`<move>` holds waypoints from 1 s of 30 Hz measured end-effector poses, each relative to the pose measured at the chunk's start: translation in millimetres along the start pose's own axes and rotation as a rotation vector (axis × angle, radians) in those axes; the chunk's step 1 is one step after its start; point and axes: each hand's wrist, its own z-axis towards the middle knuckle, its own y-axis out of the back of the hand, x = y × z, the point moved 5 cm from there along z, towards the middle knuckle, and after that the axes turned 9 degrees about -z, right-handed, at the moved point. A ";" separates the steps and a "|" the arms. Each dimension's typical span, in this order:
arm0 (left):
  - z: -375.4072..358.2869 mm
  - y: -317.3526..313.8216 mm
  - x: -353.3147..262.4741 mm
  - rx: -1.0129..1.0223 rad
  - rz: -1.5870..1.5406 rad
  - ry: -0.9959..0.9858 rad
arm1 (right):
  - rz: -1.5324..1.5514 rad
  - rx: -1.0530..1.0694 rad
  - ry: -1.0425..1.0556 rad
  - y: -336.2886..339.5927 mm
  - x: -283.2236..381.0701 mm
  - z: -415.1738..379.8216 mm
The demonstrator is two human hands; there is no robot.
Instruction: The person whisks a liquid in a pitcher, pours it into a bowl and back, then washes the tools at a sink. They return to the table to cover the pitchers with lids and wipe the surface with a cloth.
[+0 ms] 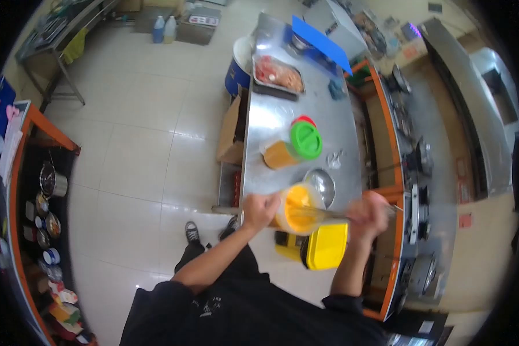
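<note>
My left hand (261,211) is closed in a fist at the side of a translucent plastic jug (279,219), gripping it, probably by a handle hidden under the fingers. Inside the jug is an orange-yellow liquid (297,202). A metal whisk (327,215) dips into this liquid, its wires smeared by motion. Blurred too, my right hand (368,217) is wrapped around the whisk's handle end. Just beyond the jug, a shiny steel bowl (322,185) rests on the table. Farther along lies a similar jug of orange liquid (279,155) with a green lid (306,140).
A steel table (265,115) runs away from me, bearing a tray of raw meat (278,75) and a blue board (322,43). Below my hands stands a yellow-lidded bin (327,247). Stoves (419,213) line the right side; an orange-edged shelf (55,135) stands left.
</note>
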 end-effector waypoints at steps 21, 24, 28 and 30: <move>-28.3 0.2 2.8 0.038 0.018 0.095 | 0.433 0.112 0.143 44.3 19.8 2.0; -31.0 -7.0 10.6 0.069 -0.068 0.208 | 0.173 0.058 0.021 24.5 -3.0 -22.8; -18.4 -3.7 12.5 0.031 0.004 0.071 | 0.085 -0.028 0.147 35.4 28.2 -16.5; -28.7 -6.9 -2.3 0.023 -0.029 0.102 | 0.269 -0.071 0.142 53.4 38.0 -32.9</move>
